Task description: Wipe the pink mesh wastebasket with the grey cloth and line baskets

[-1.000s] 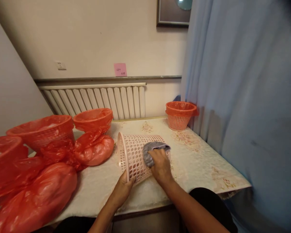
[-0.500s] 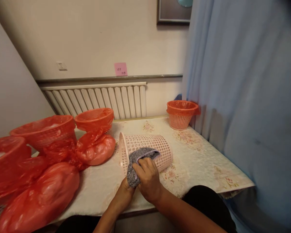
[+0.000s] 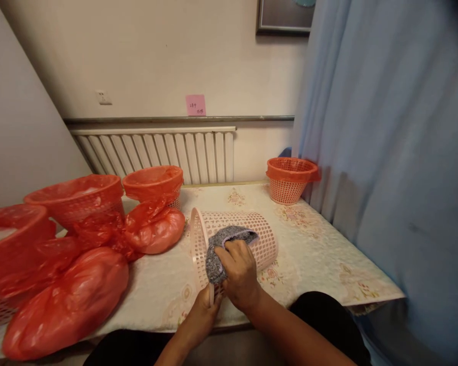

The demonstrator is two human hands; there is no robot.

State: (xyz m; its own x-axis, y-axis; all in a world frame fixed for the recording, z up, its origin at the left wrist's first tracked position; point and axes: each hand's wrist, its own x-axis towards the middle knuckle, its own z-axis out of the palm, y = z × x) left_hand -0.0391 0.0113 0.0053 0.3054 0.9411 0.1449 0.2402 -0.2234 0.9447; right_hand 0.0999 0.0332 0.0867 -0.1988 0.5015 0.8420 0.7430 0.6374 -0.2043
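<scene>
I have the right hand with its fingers clamped on the cloth, which lies against the outside of the basket. The left hand grips the basket's rim, some fingers hidden from me. The basket lies on its side on the table, mouth leftward. Left of it I see red bags and lined bins.

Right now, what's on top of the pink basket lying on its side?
A gray cloth lies over its near side, held by the right hand. The patch of pink basket beneath the cloth and hand is covered, so can't be seen.
</scene>
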